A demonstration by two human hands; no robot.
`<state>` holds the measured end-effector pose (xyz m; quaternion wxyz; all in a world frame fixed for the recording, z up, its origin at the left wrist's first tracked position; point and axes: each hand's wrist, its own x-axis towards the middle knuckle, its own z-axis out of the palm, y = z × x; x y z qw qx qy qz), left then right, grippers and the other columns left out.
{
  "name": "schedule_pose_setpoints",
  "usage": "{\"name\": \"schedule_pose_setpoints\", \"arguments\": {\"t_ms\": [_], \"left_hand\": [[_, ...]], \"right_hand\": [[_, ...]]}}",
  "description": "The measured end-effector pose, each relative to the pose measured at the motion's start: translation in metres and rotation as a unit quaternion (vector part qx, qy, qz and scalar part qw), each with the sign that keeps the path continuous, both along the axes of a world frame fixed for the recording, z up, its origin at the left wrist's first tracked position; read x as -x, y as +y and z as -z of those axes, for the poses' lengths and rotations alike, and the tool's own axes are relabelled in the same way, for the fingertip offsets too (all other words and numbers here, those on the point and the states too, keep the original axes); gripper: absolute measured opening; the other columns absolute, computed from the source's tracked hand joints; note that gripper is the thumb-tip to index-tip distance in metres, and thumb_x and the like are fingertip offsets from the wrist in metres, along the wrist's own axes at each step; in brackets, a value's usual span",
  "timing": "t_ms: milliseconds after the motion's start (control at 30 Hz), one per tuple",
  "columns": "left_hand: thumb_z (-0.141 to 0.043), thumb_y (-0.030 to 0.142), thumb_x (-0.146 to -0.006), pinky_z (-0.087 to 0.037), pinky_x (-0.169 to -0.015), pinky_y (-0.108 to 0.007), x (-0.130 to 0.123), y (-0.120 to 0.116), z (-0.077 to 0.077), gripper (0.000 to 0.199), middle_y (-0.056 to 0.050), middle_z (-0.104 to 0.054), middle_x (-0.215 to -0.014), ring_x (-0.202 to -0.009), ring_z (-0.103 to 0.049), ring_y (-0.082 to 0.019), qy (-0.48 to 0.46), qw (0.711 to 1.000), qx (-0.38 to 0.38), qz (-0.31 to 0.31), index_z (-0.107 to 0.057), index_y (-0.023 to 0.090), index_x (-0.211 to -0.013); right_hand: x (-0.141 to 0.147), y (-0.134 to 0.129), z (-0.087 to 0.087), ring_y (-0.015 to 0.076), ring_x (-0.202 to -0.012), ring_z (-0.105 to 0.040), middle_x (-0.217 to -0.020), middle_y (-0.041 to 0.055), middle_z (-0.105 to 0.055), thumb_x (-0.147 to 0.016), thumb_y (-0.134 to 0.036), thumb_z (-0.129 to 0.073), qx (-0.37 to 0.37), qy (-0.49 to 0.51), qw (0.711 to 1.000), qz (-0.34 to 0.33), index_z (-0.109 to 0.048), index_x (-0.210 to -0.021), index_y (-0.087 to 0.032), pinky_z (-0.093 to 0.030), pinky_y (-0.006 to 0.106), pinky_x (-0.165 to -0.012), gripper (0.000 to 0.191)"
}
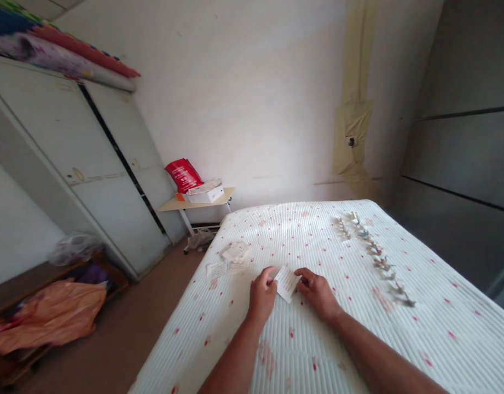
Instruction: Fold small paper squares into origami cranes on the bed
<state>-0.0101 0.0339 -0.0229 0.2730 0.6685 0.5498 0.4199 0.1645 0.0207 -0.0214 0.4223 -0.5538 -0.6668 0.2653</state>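
Note:
A small square sheet of printed paper is held just above the bed, turned so that one corner points toward me. My left hand pinches its left side between thumb and fingers. On the opposite side, my right hand has its thumb and fingertips closed at the paper's right corner. A loose pile of similar paper sheets lies to the left, some with visible lines of print. Over on the right, several small folded-looking pieces stand in a long row, with a shorter row beside its far end.
The bed has a ribbed white cover with red spots. Beyond its far left corner, a small table carries a red bag and a white box. A wardrobe stands left; an orange cloth lies on a low wooden piece.

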Motion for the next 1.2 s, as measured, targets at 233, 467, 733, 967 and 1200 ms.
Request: {"name": "schedule_pose_setpoints", "arguments": {"t_ms": [233, 467, 733, 967, 1200], "left_hand": [[-0.047, 0.006, -0.067, -0.041, -0.082, -0.029, 0.003, -0.002, -0.004, 0.040, -0.003, -0.061, -0.090, -0.089, -0.052, -0.015, 0.074, 0.995, -0.064, 0.005, -0.059, 0.020, -0.102], [-0.054, 0.005, -0.058, -0.036, -0.091, -0.036, 0.002, -0.009, -0.009, 0.037, -0.002, -0.062, -0.098, -0.097, -0.049, -0.018, 0.176, 0.972, -0.116, 0.107, -0.067, 0.023, -0.088], [-0.057, 0.016, -0.069, -0.034, -0.084, -0.036, 0.000, -0.014, -0.016, 0.019, -0.004, -0.063, -0.085, -0.090, -0.049, -0.020, 0.269, 0.948, -0.127, 0.111, -0.068, 0.022, -0.083], [-0.053, 0.016, -0.074, -0.034, -0.078, -0.033, 0.000, -0.013, -0.015, 0.015, -0.003, -0.064, -0.081, -0.085, -0.051, -0.017, 0.289, 0.942, -0.135, 0.110, -0.067, 0.021, -0.075], [-0.055, 0.014, -0.067, -0.034, -0.081, -0.034, 0.002, -0.014, -0.015, 0.022, -0.004, -0.064, -0.084, -0.089, -0.051, -0.019, 0.262, 0.950, -0.123, 0.115, -0.067, 0.021, -0.084]], "right_hand": [[-0.004, -0.002, -0.002, 0.0132, -0.059, -0.054, -0.068, 0.0014, -0.061, -0.074, -0.018, -0.041, -0.009, -0.117, 0.993, 0.027, -0.059, -0.097, -0.017, -0.037, 0.023, -0.058, 0.029], [-0.013, 0.000, -0.004, 0.0145, -0.077, -0.057, -0.090, 0.0053, -0.059, -0.072, -0.014, -0.044, -0.023, -0.198, 0.980, 0.023, -0.062, -0.091, -0.019, -0.041, 0.023, -0.070, 0.026], [-0.027, -0.004, -0.014, 0.0205, -0.101, -0.051, -0.107, 0.0071, -0.058, -0.056, -0.003, -0.043, -0.061, -0.155, 0.978, -0.126, -0.065, -0.091, -0.020, -0.040, 0.033, -0.088, 0.045], [-0.027, -0.002, -0.018, 0.0191, -0.094, -0.052, -0.096, 0.0061, -0.062, -0.064, -0.006, -0.046, -0.057, -0.196, 0.966, -0.160, -0.065, -0.088, -0.020, -0.041, 0.029, -0.082, 0.034], [-0.027, 0.000, -0.017, 0.0183, -0.094, -0.054, -0.098, 0.0066, -0.061, -0.070, -0.009, -0.047, -0.064, -0.210, 0.963, -0.158, -0.066, -0.088, -0.021, -0.042, 0.029, -0.082, 0.029]]}}
